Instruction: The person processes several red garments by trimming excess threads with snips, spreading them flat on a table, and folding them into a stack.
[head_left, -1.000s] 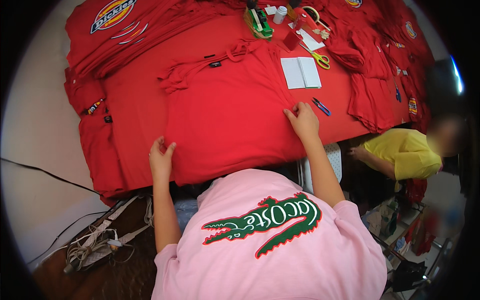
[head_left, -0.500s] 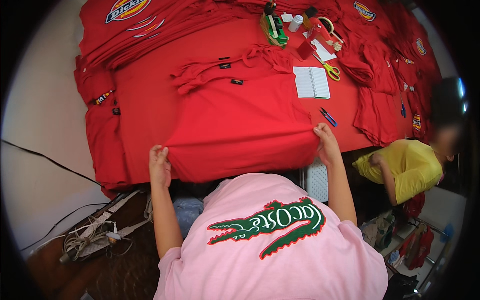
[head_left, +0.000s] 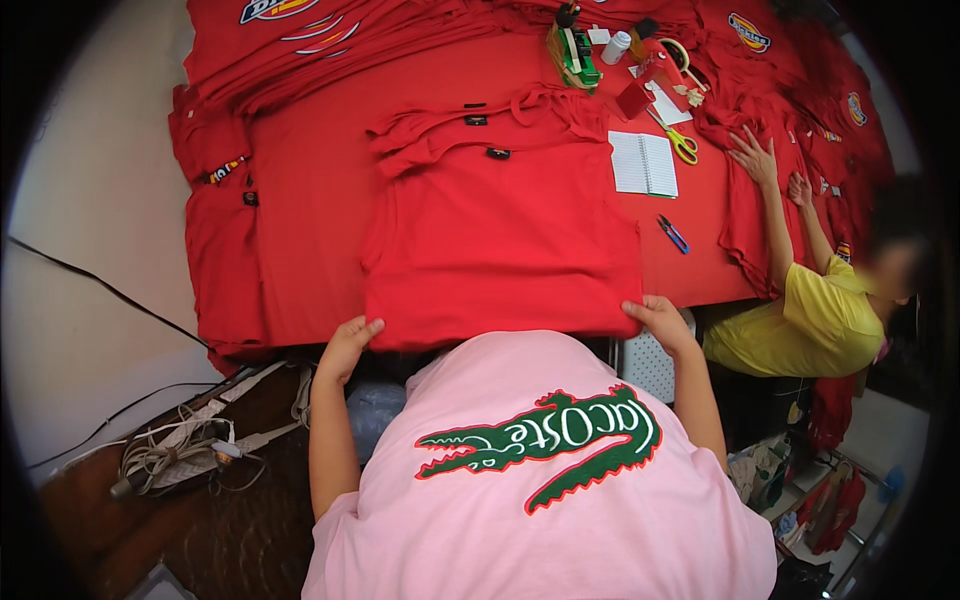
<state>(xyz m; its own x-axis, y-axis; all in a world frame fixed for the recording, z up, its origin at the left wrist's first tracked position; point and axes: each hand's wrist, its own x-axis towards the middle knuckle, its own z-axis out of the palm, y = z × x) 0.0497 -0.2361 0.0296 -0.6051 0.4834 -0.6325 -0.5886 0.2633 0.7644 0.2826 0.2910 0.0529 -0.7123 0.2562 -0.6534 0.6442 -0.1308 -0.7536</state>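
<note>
A red T-shirt [head_left: 505,240] lies spread over the red-covered table, with its hem at the near edge in front of me. My left hand [head_left: 347,347] pinches the hem's left corner, thumb on top. At the opposite corner, my right hand [head_left: 662,324] has the same hem between thumb and fingers. Some creases run across the lower part of the cloth. Dark neck labels [head_left: 498,154] show toward the far end, where at least one more red shirt [head_left: 430,150] lies beneath.
Right of the shirt are blue thread snips [head_left: 673,234], a spiral notebook [head_left: 642,164] and yellow-green scissors [head_left: 684,149]. A green tape dispenser [head_left: 575,60] and white bottle [head_left: 616,47] stand farther back. Red shirts pile around [head_left: 225,270]. A co-worker in yellow [head_left: 820,320] reaches onto the right pile.
My hands have drawn closer together and nearer to me, and the hem lies flatter, its taut fold gone. The co-worker's hands have come onto the red shirts at right.
</note>
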